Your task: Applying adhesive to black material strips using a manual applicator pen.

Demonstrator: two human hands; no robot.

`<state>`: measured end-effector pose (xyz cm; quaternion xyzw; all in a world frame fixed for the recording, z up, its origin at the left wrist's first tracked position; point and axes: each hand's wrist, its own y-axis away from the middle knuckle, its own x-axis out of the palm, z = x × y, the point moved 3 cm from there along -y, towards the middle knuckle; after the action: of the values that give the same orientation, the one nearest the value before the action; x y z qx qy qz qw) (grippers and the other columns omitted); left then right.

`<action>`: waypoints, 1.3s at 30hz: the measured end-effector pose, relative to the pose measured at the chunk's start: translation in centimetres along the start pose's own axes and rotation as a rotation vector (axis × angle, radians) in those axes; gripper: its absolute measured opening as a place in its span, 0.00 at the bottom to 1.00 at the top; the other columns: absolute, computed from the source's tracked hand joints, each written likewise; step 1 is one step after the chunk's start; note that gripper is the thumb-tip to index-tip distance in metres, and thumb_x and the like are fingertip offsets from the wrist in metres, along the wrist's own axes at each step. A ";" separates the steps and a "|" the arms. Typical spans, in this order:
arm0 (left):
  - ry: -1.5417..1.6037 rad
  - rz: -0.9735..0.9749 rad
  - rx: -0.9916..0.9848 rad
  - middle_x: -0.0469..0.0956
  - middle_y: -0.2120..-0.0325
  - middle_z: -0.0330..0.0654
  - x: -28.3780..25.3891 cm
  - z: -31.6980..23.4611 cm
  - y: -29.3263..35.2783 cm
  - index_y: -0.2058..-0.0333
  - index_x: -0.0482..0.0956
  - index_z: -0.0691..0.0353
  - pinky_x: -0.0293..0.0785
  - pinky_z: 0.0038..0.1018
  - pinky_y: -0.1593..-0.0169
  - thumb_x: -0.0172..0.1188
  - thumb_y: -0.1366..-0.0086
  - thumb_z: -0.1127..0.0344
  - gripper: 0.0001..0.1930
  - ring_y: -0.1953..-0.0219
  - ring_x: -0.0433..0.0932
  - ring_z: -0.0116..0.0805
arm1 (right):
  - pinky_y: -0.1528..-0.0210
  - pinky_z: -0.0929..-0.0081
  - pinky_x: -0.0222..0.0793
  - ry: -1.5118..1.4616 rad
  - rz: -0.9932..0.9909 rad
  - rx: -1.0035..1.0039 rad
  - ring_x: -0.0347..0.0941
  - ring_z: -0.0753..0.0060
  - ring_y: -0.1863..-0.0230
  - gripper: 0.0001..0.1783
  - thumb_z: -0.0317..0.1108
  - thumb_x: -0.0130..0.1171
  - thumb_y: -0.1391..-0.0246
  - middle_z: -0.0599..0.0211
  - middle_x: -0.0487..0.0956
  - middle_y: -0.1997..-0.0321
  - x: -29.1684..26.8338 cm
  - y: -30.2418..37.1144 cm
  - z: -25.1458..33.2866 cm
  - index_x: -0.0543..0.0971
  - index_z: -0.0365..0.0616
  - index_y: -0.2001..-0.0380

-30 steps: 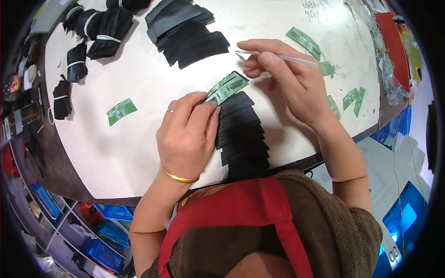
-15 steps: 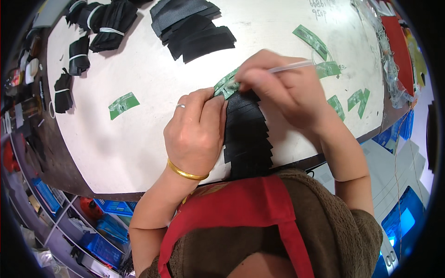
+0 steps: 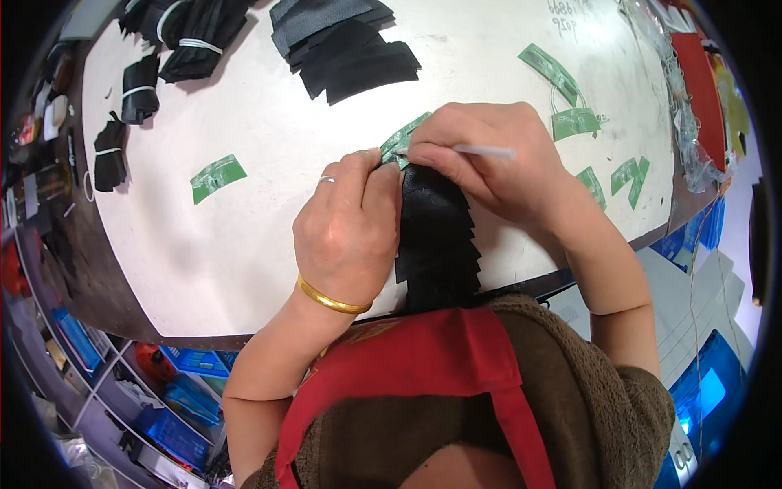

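Note:
My right hand (image 3: 489, 159) pinches a slim whitish pen (image 3: 493, 151), with its tip down on a curved green template (image 3: 394, 148). The template has whitish smears on it and lies at the top of a row of overlapping black leather-like pieces (image 3: 436, 220). With its fingers close together, my left hand (image 3: 346, 228) presses the template's near left end onto the black pieces. That row runs down toward the table's front edge in stepped layers. My fingers hide part of the template and the exact spot where the pen touches.
More black pieces (image 3: 371, 72) are stacked at the far middle. Banded black bundles (image 3: 140, 90) stand at the far left. Loose green templates (image 3: 218, 178) lie left and right on the white tabletop (image 3: 204, 269). Clear plastic (image 3: 692, 130) hangs along the right edge.
The pen has tipped lower, and my right hand has shifted slightly down and right along the template. My left hand stays pressed in place.

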<state>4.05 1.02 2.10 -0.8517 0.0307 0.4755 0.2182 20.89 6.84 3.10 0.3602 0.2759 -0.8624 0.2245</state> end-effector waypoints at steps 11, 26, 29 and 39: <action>0.003 0.011 -0.003 0.82 0.63 0.45 -0.1 0.0 -0.1 0.64 0.84 0.65 0.81 0.33 0.64 0.70 0.43 0.78 0.08 0.66 0.84 0.45 | 0.73 0.69 0.74 0.115 -0.068 0.054 0.80 0.60 0.75 0.09 0.41 0.64 0.37 0.67 0.83 0.72 -0.9 1.0 0.1 0.84 0.49 0.65; 0.029 0.010 0.056 0.82 0.64 0.44 0.0 0.5 0.3 0.64 0.83 0.64 0.81 0.33 0.64 0.71 0.45 0.78 0.10 0.66 0.84 0.43 | 0.70 0.69 0.74 -0.335 -0.095 0.264 0.80 0.60 0.72 0.11 0.41 0.64 0.36 0.65 0.83 0.70 -1.6 1.5 -0.6 0.84 0.45 0.68; 0.026 0.029 0.060 0.82 0.63 0.44 -0.1 0.4 0.0 0.64 0.82 0.64 0.81 0.33 0.64 0.71 0.45 0.78 0.10 0.65 0.83 0.43 | 0.72 0.71 0.74 -0.039 -0.138 0.097 0.79 0.60 0.74 0.09 0.40 0.68 0.40 0.68 0.82 0.73 -1.2 1.9 0.1 0.83 0.47 0.69; 0.020 0.074 0.066 0.82 0.63 0.44 -0.2 0.5 0.0 0.64 0.83 0.65 0.81 0.32 0.63 0.70 0.45 0.78 0.10 0.65 0.84 0.43 | 0.71 0.70 0.75 -0.239 -0.125 0.173 0.82 0.65 0.69 0.03 0.35 0.64 0.42 0.69 0.82 0.72 -2.0 0.4 -0.6 0.83 0.50 0.67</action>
<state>3.54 1.23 2.07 -0.8470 0.0800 0.4734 0.2283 22.70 7.33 4.07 0.2553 0.1939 -0.9319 0.1699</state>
